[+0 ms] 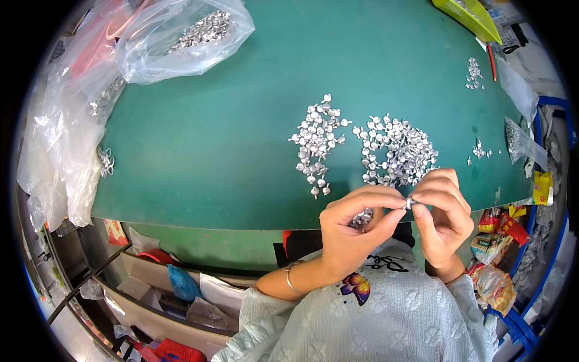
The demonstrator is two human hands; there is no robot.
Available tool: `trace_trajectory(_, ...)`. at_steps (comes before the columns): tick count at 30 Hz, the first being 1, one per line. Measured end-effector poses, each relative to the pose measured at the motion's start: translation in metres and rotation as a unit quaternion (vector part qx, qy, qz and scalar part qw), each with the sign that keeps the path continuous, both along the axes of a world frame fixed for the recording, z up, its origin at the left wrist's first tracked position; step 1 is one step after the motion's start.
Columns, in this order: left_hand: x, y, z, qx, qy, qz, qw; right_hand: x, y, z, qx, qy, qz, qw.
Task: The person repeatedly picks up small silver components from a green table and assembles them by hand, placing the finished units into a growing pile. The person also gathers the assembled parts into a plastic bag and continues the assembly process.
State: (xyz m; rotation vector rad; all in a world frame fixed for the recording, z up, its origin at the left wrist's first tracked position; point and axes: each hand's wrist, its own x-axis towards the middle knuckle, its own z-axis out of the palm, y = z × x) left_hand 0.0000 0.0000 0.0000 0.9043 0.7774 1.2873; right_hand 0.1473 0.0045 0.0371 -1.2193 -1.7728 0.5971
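Just beyond the table's near edge, my two hands meet fingertip to fingertip. Between them is a small silvery metal piece (409, 204) with a rounded head, pinched by the thumb and forefinger of each hand. My left hand (347, 238) also cups several similar metal pieces (362, 219) in its curled fingers. My right hand (445, 220) is closed at the tips, its other fingers bent. Right beyond the hands lies a dense pile of round-headed metal pieces with short stems (407, 151). Left of it is a looser, longer group of the same pieces (316, 136).
On the green table (205, 145), a clear bag (142, 54) of metal parts stands at the far left. Smaller scatterings of parts (474, 73) lie at the right, near a red pen (492, 63) and a yellow-green basket (470, 21). A drawer (181, 314) is below left.
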Motion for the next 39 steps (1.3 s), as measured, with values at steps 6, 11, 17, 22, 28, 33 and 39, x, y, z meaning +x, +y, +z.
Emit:
trace_trajectory(6,0.004,0.0,-0.003,0.012,-0.02,0.024,0.999,-0.003,0.001,0.004,-0.016,0.002,-0.006,1.0)
trace_trajectory(11,0.003,0.0,-0.002,-0.002,-0.022,0.016,1.0,-0.002,0.002,0.004,-0.023,0.007,-0.007,1.0)
trace_trajectory(17,0.003,0.0,0.001,-0.006,-0.006,0.002,1.0,-0.001,0.001,0.004,-0.036,0.024,-0.009,0.999)
trace_trajectory(22,0.004,0.001,0.003,-0.018,-0.015,-0.01,1.0,0.0,0.001,0.005,-0.03,0.022,-0.014,0.999)
trace_trajectory(28,0.004,0.001,0.004,-0.008,-0.015,-0.014,1.0,0.001,0.0,0.008,-0.022,0.011,-0.013,1.0)
trace_trajectory(33,0.009,0.001,-0.001,-0.001,-0.032,0.006,0.999,0.002,0.001,0.01,-0.016,-0.006,-0.017,1.0)
trace_trajectory(39,0.003,0.002,-0.004,-0.147,-0.053,0.014,0.988,0.056,0.036,-0.025,-0.072,-0.067,-0.193,0.976)
